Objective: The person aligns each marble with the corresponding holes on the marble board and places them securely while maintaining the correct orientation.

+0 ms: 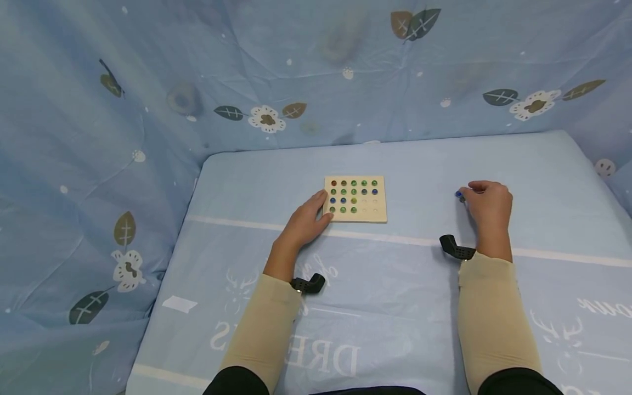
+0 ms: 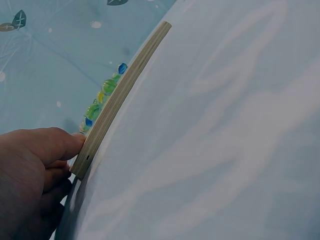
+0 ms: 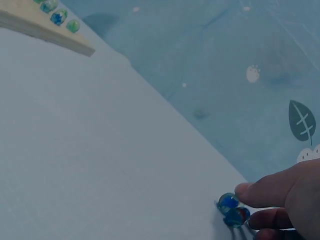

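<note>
A pale wooden marble board lies flat, its round hollows mostly filled with green, blue and reddish glass marbles. Several hollows at its front right are bare. My left hand grips the board's left side, the thumb at the front corner and the fingers along the left edge. Far to the right, my right hand reaches down to two loose marbles. One is a blue marble; beside it sits a dark blue and red marble. The thumb tip meets the blue one, with a fingertip right at the other.
A light blue printed cloth covers the table, crossed by a pale stripe. Patterned blue fabric hangs behind and at the left. A white patch lies at the front left. Each wrist wears a black camera mount.
</note>
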The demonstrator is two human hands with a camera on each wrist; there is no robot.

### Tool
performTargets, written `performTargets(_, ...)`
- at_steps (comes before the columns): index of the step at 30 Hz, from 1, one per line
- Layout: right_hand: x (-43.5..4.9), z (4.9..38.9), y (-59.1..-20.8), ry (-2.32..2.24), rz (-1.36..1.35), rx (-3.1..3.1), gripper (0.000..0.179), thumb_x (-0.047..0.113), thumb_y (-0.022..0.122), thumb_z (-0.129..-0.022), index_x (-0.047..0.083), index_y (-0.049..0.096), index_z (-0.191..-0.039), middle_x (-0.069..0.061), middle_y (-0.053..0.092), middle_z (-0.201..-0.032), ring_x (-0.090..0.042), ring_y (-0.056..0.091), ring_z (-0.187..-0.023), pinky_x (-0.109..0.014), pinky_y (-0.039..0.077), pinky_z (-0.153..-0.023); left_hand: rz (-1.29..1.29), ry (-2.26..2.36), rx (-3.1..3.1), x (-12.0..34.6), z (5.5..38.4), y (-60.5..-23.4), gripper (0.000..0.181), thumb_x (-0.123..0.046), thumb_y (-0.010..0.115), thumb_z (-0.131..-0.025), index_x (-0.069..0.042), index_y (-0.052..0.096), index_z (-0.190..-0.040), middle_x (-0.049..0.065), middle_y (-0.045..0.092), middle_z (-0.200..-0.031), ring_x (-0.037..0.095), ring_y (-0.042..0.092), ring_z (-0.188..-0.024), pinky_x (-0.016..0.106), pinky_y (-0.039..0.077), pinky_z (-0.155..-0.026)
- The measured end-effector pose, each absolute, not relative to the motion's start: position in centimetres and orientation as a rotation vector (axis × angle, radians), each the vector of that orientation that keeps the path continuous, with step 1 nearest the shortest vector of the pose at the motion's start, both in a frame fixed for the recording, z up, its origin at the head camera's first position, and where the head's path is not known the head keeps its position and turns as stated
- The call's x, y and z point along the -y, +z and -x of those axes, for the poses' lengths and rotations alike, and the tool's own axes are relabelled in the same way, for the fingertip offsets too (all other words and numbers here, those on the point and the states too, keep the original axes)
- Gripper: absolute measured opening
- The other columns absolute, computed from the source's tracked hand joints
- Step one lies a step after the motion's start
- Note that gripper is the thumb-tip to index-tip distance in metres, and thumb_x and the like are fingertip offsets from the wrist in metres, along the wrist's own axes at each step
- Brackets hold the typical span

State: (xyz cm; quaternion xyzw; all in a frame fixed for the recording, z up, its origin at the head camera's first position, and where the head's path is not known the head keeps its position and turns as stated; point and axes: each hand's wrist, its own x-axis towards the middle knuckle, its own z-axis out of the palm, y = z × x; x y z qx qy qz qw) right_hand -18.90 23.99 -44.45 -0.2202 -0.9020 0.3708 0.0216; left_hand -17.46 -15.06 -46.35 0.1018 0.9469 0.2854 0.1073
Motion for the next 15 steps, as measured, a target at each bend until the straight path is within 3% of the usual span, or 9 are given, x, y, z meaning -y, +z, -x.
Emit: performTargets(15,-23.64,19.30,-45.17,1.170,0.644,2.841,0.048,0.041,0.053,-0.093,0.008,0.059,-0.128,-0.020,0.053,-0.122,-0.034,0.045,-0.114,-0.047,0.042,-0.091,-0.310,0.838,-2.787,15.08,17.42,-46.17,0.065,-0.037,0.050,-0.096,-0.019,0.022,-0.151,-0.004,0.020,-0.157,0.015,0.019,-0.144,0.037,0.022,-0.117)
